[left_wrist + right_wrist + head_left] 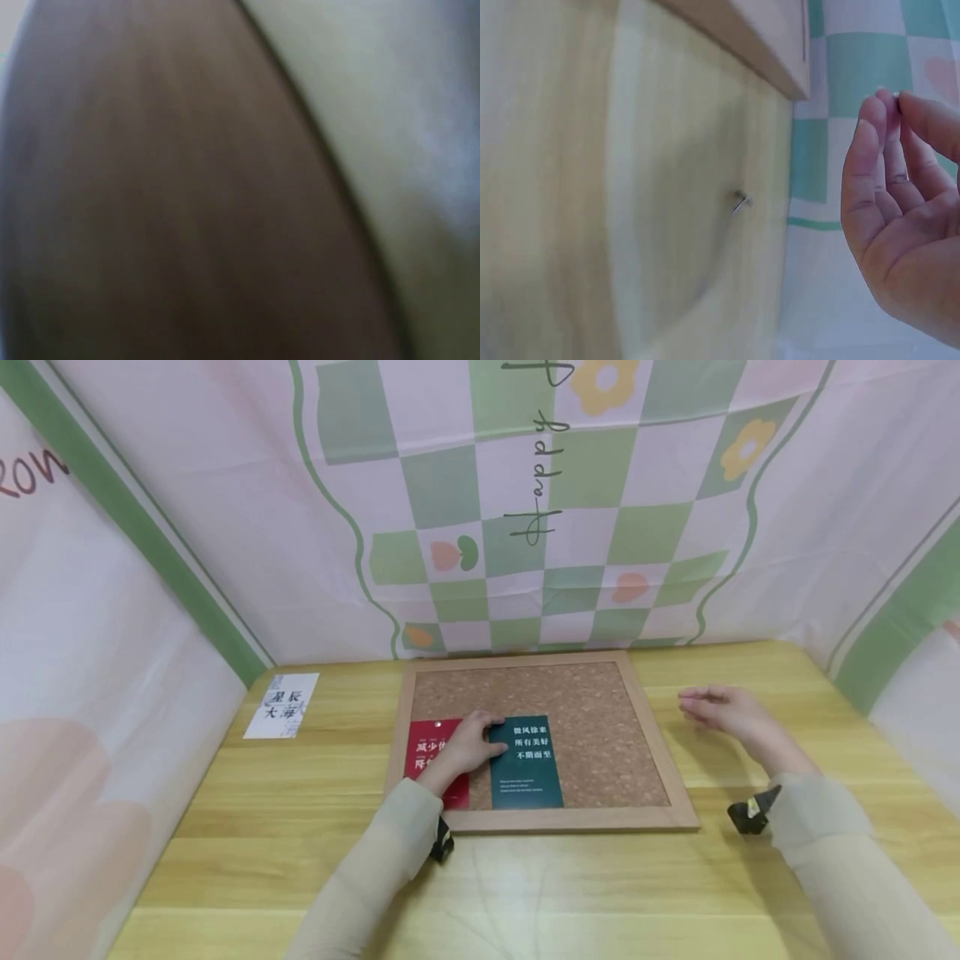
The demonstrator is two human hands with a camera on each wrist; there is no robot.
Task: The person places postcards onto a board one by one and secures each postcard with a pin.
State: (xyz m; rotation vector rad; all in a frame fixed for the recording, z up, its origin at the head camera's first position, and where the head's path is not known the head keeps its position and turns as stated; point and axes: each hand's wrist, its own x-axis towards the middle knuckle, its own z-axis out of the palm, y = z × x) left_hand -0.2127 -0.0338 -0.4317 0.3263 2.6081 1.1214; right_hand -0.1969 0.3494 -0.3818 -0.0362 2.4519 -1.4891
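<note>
My left hand [468,743] lies over the red card [457,793] on the cork board [600,727], covering part of it. Its thumb and forefinger are spread and touch the left edge of the dark green card [527,785], which lies flat on the cork with white lettering. To the right of the board my right hand [723,714] is raised over the table. In the right wrist view its thumb and fingertips pinch a thumbtack [897,94], of which just a whitish bit shows. Another thumbtack [741,201] lies on the table below.
A wooden frame [570,820] edges the cork board. A pale tack [438,724] sits at the red card's top. On the table's left lies a white card [281,706] with black characters. A patterned cloth [525,602] hangs behind the table. The left wrist view is blurred.
</note>
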